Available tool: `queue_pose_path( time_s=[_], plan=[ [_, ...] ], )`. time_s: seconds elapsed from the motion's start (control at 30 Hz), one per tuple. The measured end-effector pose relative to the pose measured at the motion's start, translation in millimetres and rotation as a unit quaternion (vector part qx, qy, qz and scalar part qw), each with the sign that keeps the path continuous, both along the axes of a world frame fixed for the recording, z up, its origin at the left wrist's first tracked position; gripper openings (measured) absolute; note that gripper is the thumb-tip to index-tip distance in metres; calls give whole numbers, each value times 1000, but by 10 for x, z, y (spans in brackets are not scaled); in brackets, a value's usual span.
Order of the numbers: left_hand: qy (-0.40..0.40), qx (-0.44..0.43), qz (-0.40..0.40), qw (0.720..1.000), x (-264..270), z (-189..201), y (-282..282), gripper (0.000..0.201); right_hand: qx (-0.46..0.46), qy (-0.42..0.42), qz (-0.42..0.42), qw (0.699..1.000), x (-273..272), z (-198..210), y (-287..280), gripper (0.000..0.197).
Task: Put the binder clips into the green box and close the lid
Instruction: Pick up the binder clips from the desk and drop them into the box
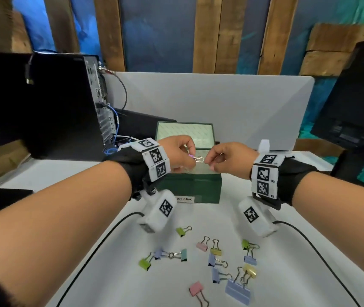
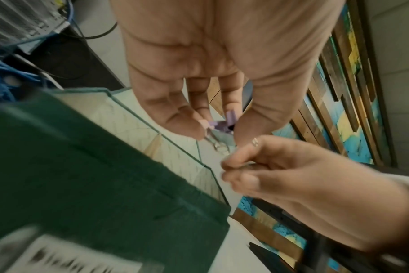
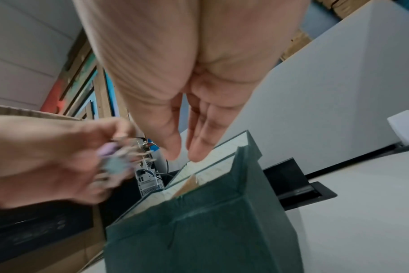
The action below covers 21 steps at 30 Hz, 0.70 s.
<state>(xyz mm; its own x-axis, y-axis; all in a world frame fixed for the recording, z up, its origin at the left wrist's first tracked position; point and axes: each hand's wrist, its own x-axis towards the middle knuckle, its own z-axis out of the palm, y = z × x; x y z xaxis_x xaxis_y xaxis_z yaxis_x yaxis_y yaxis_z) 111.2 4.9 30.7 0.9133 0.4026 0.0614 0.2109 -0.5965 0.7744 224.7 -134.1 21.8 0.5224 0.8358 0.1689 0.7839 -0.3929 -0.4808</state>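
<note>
The green box point(image 1: 189, 187) stands mid-table with its lid point(image 1: 214, 135) swung up behind it; the wrist views show the box point(image 2: 93, 175) point(image 3: 199, 230) from below. Above the opening my left hand point(image 1: 191, 155) pinches a purple binder clip point(image 1: 198, 159) point(image 2: 230, 118) point(image 3: 107, 149), wire handles pointing right. Something bluish sits blurred beside it in the same grip. My right hand point(image 1: 208, 162) hovers next to those handles, thumb and fingertips point(image 3: 194, 157) slightly apart with nothing between them. Several pastel binder clips point(image 1: 216, 260) lie scattered on the white table near me.
A black computer tower point(image 1: 66, 103) with blue cables stands left of the box, and a monitor point(image 1: 358, 103) stands at the right. A grey divider panel point(image 1: 220, 103) closes off the back. Two black wrist cables point(image 1: 101, 235) run across the table towards me.
</note>
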Motion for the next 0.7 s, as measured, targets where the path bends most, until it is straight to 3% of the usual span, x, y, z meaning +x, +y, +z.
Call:
queue_pose_path(
  time_s=[0.2,0.43,0.6,0.7],
  plan=[
    [-14,49,31,998,377,-52,-63,24,-19,5,2,1000,-18,-38,-405,10],
    [8,90,42,995,164,-112,-40,27,-172,13,43,984,-18,-261,-688,15],
    [165,154,-49,973,-276,-120,-92,25,-279,66,72,955,-78,-403,-716,20],
    [246,167,-87,951,-530,-198,-153,35,-307,84,69,945,-141,-437,-742,31]
  ],
)
